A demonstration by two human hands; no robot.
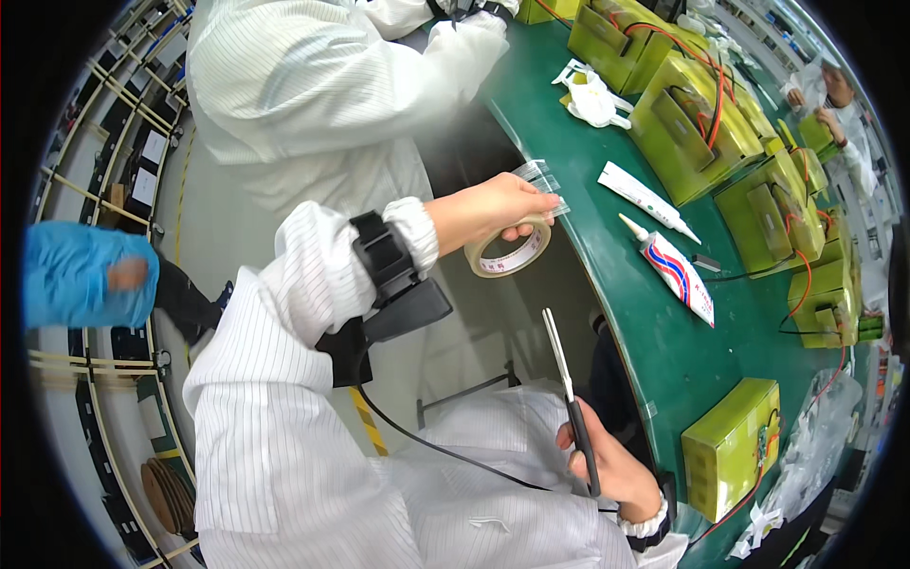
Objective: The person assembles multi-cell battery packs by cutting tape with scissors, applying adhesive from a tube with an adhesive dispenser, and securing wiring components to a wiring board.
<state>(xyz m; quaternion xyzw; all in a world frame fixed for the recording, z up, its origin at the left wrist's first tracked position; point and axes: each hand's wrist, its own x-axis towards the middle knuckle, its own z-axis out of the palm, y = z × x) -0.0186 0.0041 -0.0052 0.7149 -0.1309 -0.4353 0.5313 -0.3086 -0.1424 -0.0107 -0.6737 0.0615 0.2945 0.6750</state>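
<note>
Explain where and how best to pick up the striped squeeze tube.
Pinch the striped squeeze tube across its broad body, probably from the near edge of the green table: it lies flat, its tip tapers, and the white tube and small dark block lie on its far side.

Green bench (pixel 654 370), yellow-green wrapped block (pixel 716 450) with wires, slim white tube (pixel 649 202), striped tube (pixel 680 277) lying near it, crumpled clear plastic (pixel 817 446), shelving (pixel 104 363), person in blue (pixel 85 275).
</note>
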